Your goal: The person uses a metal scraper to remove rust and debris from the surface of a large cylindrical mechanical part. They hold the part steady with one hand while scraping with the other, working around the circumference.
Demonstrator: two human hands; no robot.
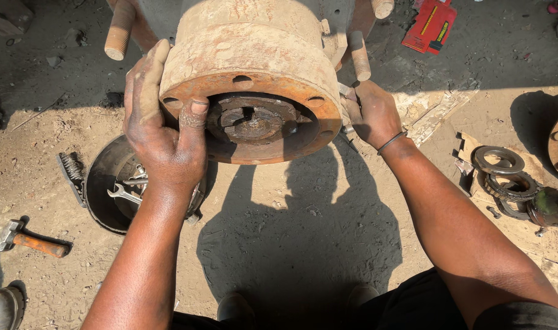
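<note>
We clasp the rusty wheel hub (251,79) (studs jutting behind it): left hand (163,131) wrapped over its rim, right hand (372,115) closed against its opposite edge.

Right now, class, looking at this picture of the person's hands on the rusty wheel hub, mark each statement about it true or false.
1. Both hands grip the rusty hub. True: the left hand is on its left side, the right hand on its right.
2. A hammer with an orange handle lies on the ground. True.
3. The wrenches lie on a wooden bench. False: they lie in a dark round pan.
4. The right wrist is bare. False: it wears a thin dark band.
</note>
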